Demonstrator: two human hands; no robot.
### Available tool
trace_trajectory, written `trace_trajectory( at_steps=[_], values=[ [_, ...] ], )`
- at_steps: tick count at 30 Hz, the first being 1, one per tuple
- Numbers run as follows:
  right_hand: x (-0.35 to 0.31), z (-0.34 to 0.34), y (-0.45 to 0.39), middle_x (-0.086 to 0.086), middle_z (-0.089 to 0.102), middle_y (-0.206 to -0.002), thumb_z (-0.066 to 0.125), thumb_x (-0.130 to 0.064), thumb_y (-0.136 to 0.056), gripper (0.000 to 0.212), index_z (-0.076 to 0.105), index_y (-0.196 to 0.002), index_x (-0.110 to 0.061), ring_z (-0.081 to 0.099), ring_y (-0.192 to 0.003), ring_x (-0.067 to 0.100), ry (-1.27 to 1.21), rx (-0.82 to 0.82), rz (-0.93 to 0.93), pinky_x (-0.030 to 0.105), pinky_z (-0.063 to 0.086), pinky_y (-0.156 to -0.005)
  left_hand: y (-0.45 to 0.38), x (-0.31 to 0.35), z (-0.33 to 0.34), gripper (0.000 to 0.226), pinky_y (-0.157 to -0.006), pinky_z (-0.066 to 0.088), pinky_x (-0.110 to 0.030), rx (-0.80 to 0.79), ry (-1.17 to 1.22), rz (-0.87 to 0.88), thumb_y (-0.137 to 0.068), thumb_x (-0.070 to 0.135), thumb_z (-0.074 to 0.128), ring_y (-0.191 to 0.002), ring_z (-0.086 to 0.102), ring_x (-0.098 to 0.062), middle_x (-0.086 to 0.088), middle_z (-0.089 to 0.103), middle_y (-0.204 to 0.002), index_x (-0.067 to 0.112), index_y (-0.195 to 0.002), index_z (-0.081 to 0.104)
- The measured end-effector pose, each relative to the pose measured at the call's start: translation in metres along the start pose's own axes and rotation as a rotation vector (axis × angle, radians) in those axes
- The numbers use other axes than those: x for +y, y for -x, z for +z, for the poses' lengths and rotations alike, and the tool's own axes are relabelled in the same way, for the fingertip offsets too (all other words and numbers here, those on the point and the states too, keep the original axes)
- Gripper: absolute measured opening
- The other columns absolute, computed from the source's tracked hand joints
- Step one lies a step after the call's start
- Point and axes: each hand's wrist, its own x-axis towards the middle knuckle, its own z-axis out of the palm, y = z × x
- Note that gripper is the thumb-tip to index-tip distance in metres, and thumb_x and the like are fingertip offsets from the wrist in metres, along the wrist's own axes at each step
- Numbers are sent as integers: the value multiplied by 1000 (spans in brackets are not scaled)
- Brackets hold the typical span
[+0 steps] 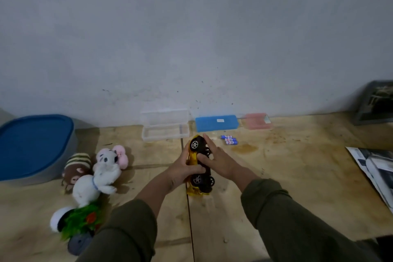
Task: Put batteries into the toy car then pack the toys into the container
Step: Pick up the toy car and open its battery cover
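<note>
- Centre of the plywood floor, near me: yellow toy car (197,168), tipped on its side with the black underside and wheels facing right, tail resting on the floor.
- My left hand (182,171) curls round the car's yellow body, thumb across the chassis.
- My right hand (217,158) lies on the underside, fingers mostly straight and pressing; whether a fingertip is working a battery cover I cannot tell.
- Batteries (229,140): three small blue-and-white cells lying loose, just far-right of the car, untouched.
- Risk, as I judge it: the car stands on one end, so a hard push from my right hand could twist it out of the left grip; any small cover that pops free could skid off. The round cells may roll if my wrist brushes them.
- Blue-lidded grey container (36,147): far left, lid on, so packing is blocked until it is opened.
- Plush toys (95,173): heap to the left, between container and car; white bear, striped brown one, pink one, a green-tufted one nearest.
- Along the far wall: clear case (164,132) lying open, blue case (215,123), pink case (256,121).
- Right edge: printed sheet (374,168), well apart.
</note>
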Motion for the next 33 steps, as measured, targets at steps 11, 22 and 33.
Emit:
trace_trajectory(
  at_steps=[11, 22, 33],
  values=[
    [-44, 13, -14, 5, 37, -146, 53, -34, -94, 61, 22, -146, -29, 47, -124, 28, -153, 237, 7, 35, 56, -79, 5, 2, -45, 93, -103, 46, -43, 94, -344, 148, -88, 27, 65, -126, 51, -24, 0, 41, -148, 49, -146, -4],
    [-24, 9, -6, 8, 37, -144, 39, -22, -100, 52, 19, -146, -36, 53, -114, 32, -256, 282, 194, 42, 58, -75, -11, -14, -16, 59, -92, 51, -32, 137, -735, 275, -98, 33, 46, -110, 62, -29, -10, 55, -137, 39, -149, 15],
    [31, -11, 6, 16, 52, -129, 36, -48, -97, 56, 19, -148, -32, 57, -106, 33, -181, 379, 288, 41, 52, -81, -42, -22, 7, 77, -96, 51, -43, -15, -424, 52, -73, 26, 81, -116, 54, -25, -4, 46, -133, 33, -132, 31]
  ],
)
